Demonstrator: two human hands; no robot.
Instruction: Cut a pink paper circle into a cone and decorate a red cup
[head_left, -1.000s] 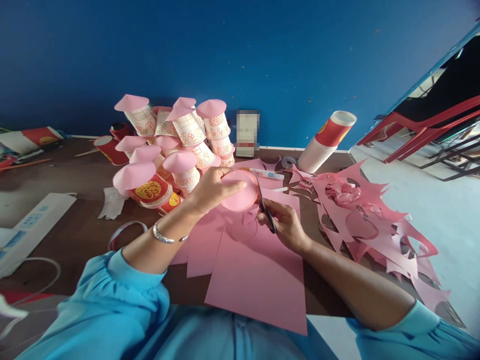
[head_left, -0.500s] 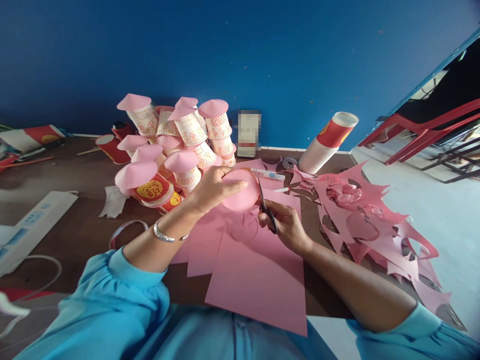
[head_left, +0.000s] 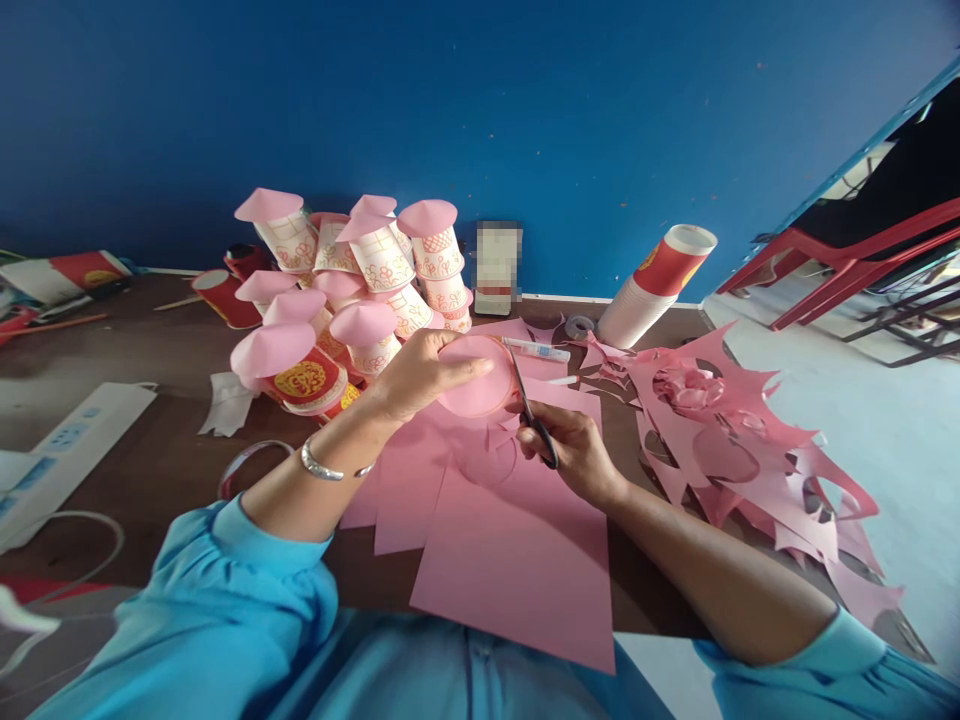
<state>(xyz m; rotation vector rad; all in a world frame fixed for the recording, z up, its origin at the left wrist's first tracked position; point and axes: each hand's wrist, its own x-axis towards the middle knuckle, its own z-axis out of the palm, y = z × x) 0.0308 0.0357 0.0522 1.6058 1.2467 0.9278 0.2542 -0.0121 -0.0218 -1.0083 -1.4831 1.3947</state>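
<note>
My left hand (head_left: 424,375) grips a pink paper circle (head_left: 476,385) at its left side, thumb lying across the top. Black-handled scissors (head_left: 534,420) are in my right hand (head_left: 574,450), their blades against the circle's right edge. How far apart the blades are is hard to make out. Below both hands lie several pink paper sheets (head_left: 525,560), overlapping on the brown table. Behind my left hand stand several paper cups with pink cone tops (head_left: 365,325), some stacked and drawn with orange patterns. A white marker (head_left: 536,350) lies just beyond the circle.
Pink paper scraps (head_left: 727,450) spread over the table's right side. A stack of paper cups (head_left: 652,285) leans near the blue wall, beside a tape roll (head_left: 580,327). A phone (head_left: 498,268) stands against the wall. At left are a power strip (head_left: 71,450) and a tape ring (head_left: 259,460).
My left hand and the paper circle have shifted slightly to the left. The scissors stay at the circle's right edge, with my right hand almost where it was.
</note>
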